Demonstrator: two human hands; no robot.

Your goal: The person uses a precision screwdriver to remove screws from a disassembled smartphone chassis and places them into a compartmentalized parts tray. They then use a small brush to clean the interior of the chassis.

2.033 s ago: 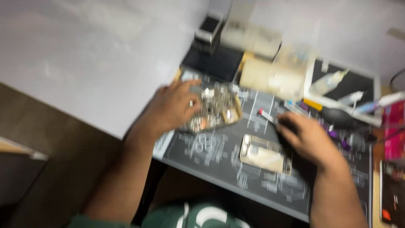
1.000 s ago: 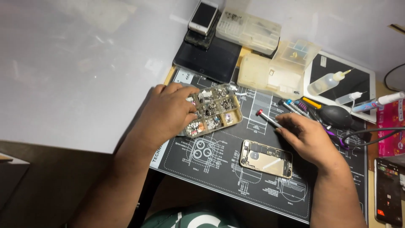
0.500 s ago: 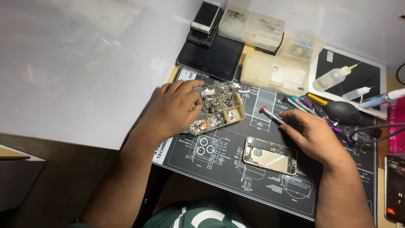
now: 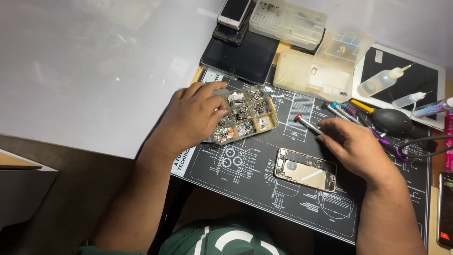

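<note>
the left hand (image 4: 193, 120) rests on the left side of a small compartment tray (image 4: 245, 113) filled with tiny metal parts. its fingers are spread and bent over the tray's left compartments, fingertips touching the contents or the rim; whether anything is pinched between them cannot be told. the tray lies tilted on the upper left part of a black work mat (image 4: 264, 184) printed with white diagrams.

the right hand (image 4: 356, 144) lies on the mat to the right, closed loosely around a thin screwdriver (image 4: 309, 124) with a red cap. the tool's capped end points up and left, free of the hand, toward the tray. the shaft runs under the fingers.

an opened phone (image 4: 306, 170), its inner boards and gold frame exposed, lies flat on the mat just below and left of the right hand, apart from both hands.

beyond the tray lie a dark tablet (image 4: 240, 54) with a white phone (image 4: 234, 12) stacked at its far edge, and two clear plastic organiser boxes (image 4: 321, 63). further right, a white-framed tablet (image 4: 424, 82) carries two small squeeze bottles (image 4: 380, 82). a black rubber blower (image 4: 394, 122) and several loose coloured drivers (image 4: 347, 111) lie near the right hand. a dark phone (image 4: 445, 208) sits at the right edge.
</note>
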